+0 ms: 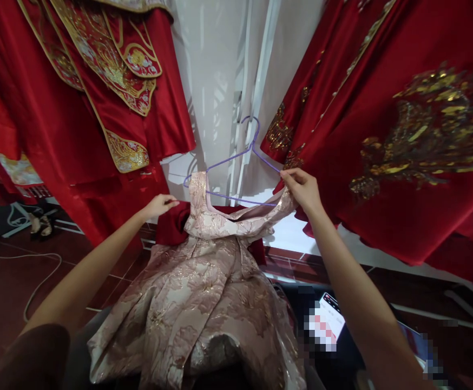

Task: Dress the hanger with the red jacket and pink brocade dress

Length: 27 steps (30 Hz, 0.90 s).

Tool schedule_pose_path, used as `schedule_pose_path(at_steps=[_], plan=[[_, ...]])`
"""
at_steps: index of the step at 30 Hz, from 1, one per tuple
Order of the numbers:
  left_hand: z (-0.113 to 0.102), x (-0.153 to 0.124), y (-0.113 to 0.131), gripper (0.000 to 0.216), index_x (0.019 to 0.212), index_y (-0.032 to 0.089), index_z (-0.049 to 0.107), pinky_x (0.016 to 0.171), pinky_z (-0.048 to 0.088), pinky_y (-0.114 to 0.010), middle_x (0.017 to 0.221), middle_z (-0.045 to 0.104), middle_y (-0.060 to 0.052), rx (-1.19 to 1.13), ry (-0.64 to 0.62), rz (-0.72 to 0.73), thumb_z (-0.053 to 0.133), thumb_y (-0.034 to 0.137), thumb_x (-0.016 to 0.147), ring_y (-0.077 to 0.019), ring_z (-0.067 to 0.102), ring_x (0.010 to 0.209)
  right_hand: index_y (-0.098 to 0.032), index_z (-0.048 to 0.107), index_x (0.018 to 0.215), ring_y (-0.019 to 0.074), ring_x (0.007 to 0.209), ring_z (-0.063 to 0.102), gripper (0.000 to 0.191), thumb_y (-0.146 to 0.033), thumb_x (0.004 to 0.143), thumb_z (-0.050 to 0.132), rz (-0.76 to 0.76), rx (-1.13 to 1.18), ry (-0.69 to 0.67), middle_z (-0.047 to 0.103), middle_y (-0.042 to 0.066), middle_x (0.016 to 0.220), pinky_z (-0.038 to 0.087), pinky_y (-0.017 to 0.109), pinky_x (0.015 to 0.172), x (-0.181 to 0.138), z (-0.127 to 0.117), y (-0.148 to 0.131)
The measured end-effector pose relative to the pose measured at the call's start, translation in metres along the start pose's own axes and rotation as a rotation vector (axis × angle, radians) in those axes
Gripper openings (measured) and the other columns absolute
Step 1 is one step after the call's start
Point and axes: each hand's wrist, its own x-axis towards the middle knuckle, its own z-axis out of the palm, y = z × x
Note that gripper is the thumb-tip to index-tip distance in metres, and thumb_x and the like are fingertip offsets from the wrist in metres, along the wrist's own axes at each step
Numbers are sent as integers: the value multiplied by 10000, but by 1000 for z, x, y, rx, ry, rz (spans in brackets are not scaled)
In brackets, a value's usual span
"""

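A pale pink brocade dress with gold thread lies spread over my lap. Its left strap is looped over one end of a purple hanger, whose hook is up by a white metal post. My right hand is closed on the dress's right strap at the other end of the hanger; the fingers cover where strap and hanger meet. To the left of the looped strap, my left hand hovers apart from the dress, thumb and fingertips drawn together with nothing visible in them.
Red embroidered garments hang at the left, and a red sequinned gown hangs at the right. A lit phone lies right of the dress. Black shoes and a white cable are on the tiled floor.
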Motion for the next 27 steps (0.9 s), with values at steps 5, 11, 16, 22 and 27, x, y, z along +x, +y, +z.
schedule_pose_path(at_steps=[5,11,16,22,27], plan=[[-18,45,35,240,826,179,617,821,418,-264,834,641,-38,23,400,128,550,404,774,-171,570,815,-194,650,798,139,582,502,362,-542,746,562,-3,9,-2,590,2,650,370,246,551,-2,-3,-4],[-10,71,124,240,923,192,595,870,385,-281,935,629,-41,77,646,247,536,404,826,-206,562,953,-205,662,832,149,593,519,396,-569,770,521,-9,-166,79,589,-3,629,370,249,584,-14,0,-20],[34,67,199,198,918,183,588,805,405,-297,898,634,-43,146,423,420,523,356,848,-195,579,874,-224,669,811,169,642,572,378,-563,790,502,-26,-203,152,633,12,664,405,270,646,-28,7,-36],[36,81,189,274,724,148,582,669,411,-297,652,592,-38,130,372,219,638,416,742,-182,563,670,-175,714,709,214,622,611,479,-633,704,573,33,-241,-12,646,59,576,410,274,546,3,-24,-27],[8,88,173,316,627,156,590,625,381,-288,524,517,-3,162,160,256,585,438,770,-154,510,580,-190,714,673,183,460,550,397,-577,582,713,247,-172,-720,618,52,504,424,309,448,52,-12,-15]])
